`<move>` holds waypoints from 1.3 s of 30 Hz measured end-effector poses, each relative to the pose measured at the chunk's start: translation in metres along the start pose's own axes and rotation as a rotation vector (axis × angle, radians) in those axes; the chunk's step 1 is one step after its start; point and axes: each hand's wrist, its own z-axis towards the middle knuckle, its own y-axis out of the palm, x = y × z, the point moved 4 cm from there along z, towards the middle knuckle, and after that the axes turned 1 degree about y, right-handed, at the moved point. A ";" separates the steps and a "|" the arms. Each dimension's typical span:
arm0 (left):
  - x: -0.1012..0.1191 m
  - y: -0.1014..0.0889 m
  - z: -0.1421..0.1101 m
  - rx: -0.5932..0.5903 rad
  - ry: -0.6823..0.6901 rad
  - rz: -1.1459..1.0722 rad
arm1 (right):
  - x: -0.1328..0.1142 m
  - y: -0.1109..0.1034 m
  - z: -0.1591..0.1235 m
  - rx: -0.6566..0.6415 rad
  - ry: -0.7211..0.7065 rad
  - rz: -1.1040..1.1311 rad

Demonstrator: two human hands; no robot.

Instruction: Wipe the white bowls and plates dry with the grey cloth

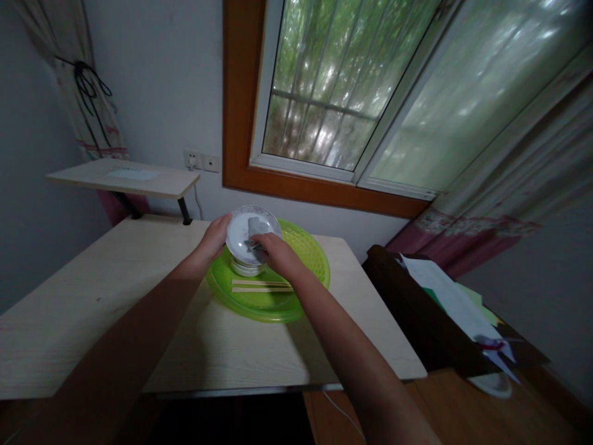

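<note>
A white plate with a patterned rim is tilted toward me above the tray. My left hand is closed on its left edge. In my right hand a greyish cloth is pinched and pressed against the plate's inner face. Just below the plate stands a short stack of white dishes, partly hidden by it. Pale chopsticks lie side by side on the round green tray, in front of the stack; their right ends pass behind my right forearm.
The tray rests on a light wooden table. A small raised shelf stands at the table's back left. A window is beyond the table. To the right, papers lie on a dark piece of furniture.
</note>
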 end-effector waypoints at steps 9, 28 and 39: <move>-0.006 -0.001 0.004 -0.032 -0.016 0.015 | 0.023 -0.001 0.002 0.141 0.041 -0.005; 0.000 0.002 0.000 -0.009 -0.012 -0.023 | 0.007 -0.020 0.001 0.116 0.311 -0.386; -0.001 -0.002 0.003 0.028 0.038 -0.053 | -0.008 -0.014 -0.001 -0.037 0.183 -0.319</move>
